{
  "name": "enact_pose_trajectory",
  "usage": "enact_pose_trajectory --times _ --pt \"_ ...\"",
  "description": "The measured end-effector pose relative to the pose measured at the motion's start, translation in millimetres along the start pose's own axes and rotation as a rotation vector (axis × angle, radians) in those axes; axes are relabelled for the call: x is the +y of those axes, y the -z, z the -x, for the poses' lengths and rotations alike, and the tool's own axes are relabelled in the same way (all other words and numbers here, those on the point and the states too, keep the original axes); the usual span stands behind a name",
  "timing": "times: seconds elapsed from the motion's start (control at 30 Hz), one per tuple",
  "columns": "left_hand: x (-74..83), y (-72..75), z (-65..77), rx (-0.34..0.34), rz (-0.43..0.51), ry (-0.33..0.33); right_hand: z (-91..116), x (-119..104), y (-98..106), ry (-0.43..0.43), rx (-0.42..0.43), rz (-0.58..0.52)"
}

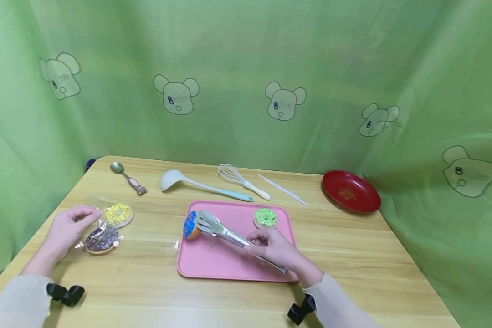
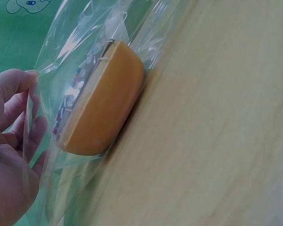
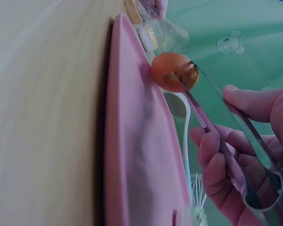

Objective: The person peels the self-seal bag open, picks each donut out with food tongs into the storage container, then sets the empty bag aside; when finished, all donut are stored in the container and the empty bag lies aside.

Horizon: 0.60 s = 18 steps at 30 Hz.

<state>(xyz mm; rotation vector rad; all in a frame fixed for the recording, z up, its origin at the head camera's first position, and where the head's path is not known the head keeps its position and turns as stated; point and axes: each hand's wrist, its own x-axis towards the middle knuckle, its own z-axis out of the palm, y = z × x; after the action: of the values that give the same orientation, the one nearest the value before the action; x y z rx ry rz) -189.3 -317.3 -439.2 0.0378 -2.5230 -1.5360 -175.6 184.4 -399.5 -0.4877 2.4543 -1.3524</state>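
Observation:
My right hand (image 1: 274, 248) grips metal tongs (image 1: 233, 238), whose tips pinch a blue-iced toy donut (image 1: 191, 225). In the right wrist view that donut's orange underside (image 3: 173, 71) faces the camera, tilted above the pink tray's edge. My left hand (image 1: 67, 230) pinches the edge of a clear plastic bag (image 2: 66, 42) between thumb and fingers. Inside the bag lies a chocolate donut with sprinkles (image 1: 102, 239), its tan side (image 2: 106, 101) showing in the left wrist view. Just behind it sits a yellow-iced donut (image 1: 119, 214). A green-iced donut (image 1: 265, 218) rests on the pink tray (image 1: 213, 269).
Along the back of the wooden table (image 1: 147, 291) lie a spoon (image 1: 127, 176), a ladle (image 1: 201, 184), a whisk (image 1: 243, 181) and a thin white stick (image 1: 283, 189). A red plate (image 1: 350, 192) stands at the back right. Green curtains (image 1: 229, 54) surround the table.

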Motion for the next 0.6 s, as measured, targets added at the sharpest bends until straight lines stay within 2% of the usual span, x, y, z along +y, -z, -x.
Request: enact_pose_trajectory --times 0.3,0.6 --pt "0.2 1.9 0.3 0.010 -0.015 -0.019 39 29 24 -0.079 0.060 -0.124" --pt "-0.4 0.6 0.3 0.010 0.016 -0.027 82 51 50 -0.095 0.064 -0.163"
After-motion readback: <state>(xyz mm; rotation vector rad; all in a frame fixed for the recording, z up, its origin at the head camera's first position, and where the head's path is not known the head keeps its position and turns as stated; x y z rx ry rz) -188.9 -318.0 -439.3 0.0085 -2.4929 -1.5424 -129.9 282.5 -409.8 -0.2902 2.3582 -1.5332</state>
